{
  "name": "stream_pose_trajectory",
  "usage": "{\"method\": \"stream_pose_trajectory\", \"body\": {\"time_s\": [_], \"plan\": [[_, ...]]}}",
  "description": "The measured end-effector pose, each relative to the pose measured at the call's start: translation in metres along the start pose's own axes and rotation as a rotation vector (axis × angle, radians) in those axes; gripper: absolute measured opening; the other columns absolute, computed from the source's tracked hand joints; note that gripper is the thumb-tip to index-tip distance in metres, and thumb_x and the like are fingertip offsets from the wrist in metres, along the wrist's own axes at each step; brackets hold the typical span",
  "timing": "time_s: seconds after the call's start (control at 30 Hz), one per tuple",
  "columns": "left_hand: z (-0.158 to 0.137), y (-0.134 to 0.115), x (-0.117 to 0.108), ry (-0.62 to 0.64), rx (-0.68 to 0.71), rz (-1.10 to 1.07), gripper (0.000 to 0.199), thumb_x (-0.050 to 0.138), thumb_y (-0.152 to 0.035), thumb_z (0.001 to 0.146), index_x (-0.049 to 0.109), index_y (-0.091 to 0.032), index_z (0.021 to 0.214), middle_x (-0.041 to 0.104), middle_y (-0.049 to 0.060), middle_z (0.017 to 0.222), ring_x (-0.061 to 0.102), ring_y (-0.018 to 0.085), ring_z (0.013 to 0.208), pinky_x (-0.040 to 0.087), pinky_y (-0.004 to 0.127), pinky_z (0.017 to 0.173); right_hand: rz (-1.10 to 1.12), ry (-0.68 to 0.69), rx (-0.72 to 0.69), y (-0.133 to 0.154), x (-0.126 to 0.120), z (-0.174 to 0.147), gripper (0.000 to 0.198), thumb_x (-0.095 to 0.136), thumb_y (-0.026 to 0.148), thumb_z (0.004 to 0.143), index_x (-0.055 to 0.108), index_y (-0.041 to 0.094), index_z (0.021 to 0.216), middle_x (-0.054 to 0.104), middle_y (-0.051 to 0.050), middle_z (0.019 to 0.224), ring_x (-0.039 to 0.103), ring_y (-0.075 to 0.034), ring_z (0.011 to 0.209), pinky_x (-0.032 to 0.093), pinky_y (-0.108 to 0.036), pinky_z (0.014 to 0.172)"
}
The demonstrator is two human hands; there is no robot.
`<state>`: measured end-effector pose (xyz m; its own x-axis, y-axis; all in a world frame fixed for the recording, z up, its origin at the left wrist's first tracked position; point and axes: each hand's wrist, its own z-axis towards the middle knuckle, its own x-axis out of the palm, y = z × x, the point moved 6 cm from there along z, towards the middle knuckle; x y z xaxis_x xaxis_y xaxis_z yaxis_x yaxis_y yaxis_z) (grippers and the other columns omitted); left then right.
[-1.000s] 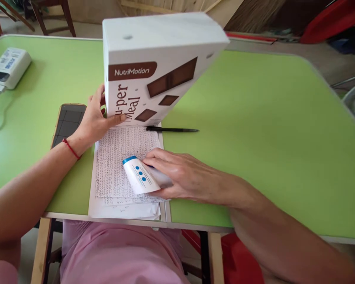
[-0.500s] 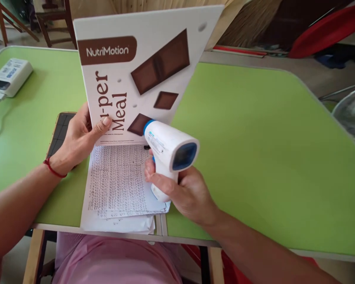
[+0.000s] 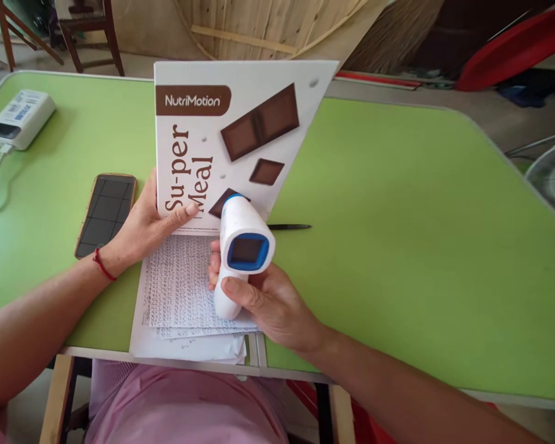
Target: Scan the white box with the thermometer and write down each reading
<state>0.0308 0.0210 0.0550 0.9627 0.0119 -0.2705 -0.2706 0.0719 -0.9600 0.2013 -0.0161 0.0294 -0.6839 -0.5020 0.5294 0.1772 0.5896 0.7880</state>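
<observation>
White thermometer gun [image 3: 241, 216] above handwritten sheets [image 3: 180, 283], handle [image 3: 227, 303] part-hidden by the right hand [image 3: 282, 305], fingers curled round it, dark screen [image 3: 248, 251] unreadable, left hand [image 3: 143, 229] gripping the NutriMotion box [image 3: 189, 139], fingers behind unseen, pen [image 3: 291, 227] partly covered, green tabletop [image 3: 398, 246], wooden chair [image 3: 86, 26] cut off above

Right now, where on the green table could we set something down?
The widest open patch of table stretches from the pen to the right edge, beyond the right forearm. A smaller one lies between the corded white block and the box. The centre-left is crowded: phone, papers, box in the left hand and white gun-shaped device in the right hand.
</observation>
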Motion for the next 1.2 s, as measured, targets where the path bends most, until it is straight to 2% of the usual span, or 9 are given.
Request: {"method": "stream_pose_trajectory", "body": {"time_s": [0.2, 0.33, 0.53, 0.8, 0.97, 1.2], "plan": [[0.000, 0.010, -0.001, -0.019, 0.009, 0.046, 0.054, 0.071, -0.056, 0.081, 0.050, -0.019, 0.114, 0.058, 0.013, 0.122, 0.056, 0.030, 0.116, 0.047, 0.050, 0.100, 0.079, 0.037, -0.009, -0.005, -0.001, 0.000, 0.030, 0.070, 0.044, 0.083, 0.060, 0.025, 0.104, 0.056, -0.001, 0.090, 0.058, -0.014, 0.079, 0.053, -0.033, 0.076], [0.001, 0.010, -0.002, -0.010, 0.019, 0.055, 0.050, 0.072, -0.053, 0.081, 0.051, -0.019, 0.112, 0.057, 0.013, 0.124, 0.053, 0.030, 0.120, 0.044, 0.050, 0.105, 0.119, 0.055, 0.026, -0.004, -0.001, 0.000, 0.031, 0.072, 0.044, 0.082, 0.062, 0.024, 0.104, 0.057, -0.003, 0.092, 0.061, -0.014, 0.080, 0.056, -0.034, 0.076], [0.002, 0.004, -0.001, 0.027, 0.034, 0.039, 0.049, 0.071, -0.049, 0.083, 0.049, -0.020, 0.115, 0.058, 0.012, 0.120, 0.058, 0.028, 0.111, 0.050, 0.046, 0.096, 0.094, 0.042, 0.022, -0.003, 0.000, 0.001, 0.032, 0.072, 0.046, 0.080, 0.061, 0.021, 0.097, 0.058, -0.002, 0.089, 0.063, -0.014, 0.078, 0.058, -0.035, 0.078], [0.004, 0.003, 0.000, 0.041, 0.018, 0.034, 0.047, 0.072, -0.053, 0.081, 0.053, -0.021, 0.111, 0.061, 0.011, 0.114, 0.058, 0.029, 0.110, 0.051, 0.046, 0.094, 0.041, 0.032, 0.022, -0.001, -0.001, 0.000, 0.033, 0.071, 0.048, 0.081, 0.059, 0.021, 0.097, 0.058, -0.003, 0.088, 0.064, -0.016, 0.082, 0.057, -0.038, 0.082], [0.003, 0.002, -0.001, 0.027, 0.025, 0.066, 0.045, 0.071, -0.053, 0.082, 0.055, -0.020, 0.109, 0.061, 0.011, 0.116, 0.057, 0.029, 0.113, 0.050, 0.044, 0.095, 0.068, 0.054, -0.008, -0.001, 0.000, 0.000, 0.027, 0.070, 0.043, 0.084, 0.060, 0.022, 0.096, 0.057, -0.002, 0.091, 0.062, -0.014, 0.083, 0.056, -0.038, 0.087], [0.003, 0.001, -0.017, 0.012, -0.099, 0.294, 0.049, 0.080, -0.051, 0.073, 0.060, -0.020, 0.106, 0.068, 0.007, 0.101, 0.065, 0.027, 0.090, 0.054, 0.040, 0.075, 0.083, 0.023, 0.003, 0.000, 0.000, 0.002, 0.031, 0.073, 0.040, 0.080, 0.058, 0.023, 0.101, 0.057, -0.001, 0.087, 0.061, -0.013, 0.081, 0.057, -0.038, 0.086]]}}
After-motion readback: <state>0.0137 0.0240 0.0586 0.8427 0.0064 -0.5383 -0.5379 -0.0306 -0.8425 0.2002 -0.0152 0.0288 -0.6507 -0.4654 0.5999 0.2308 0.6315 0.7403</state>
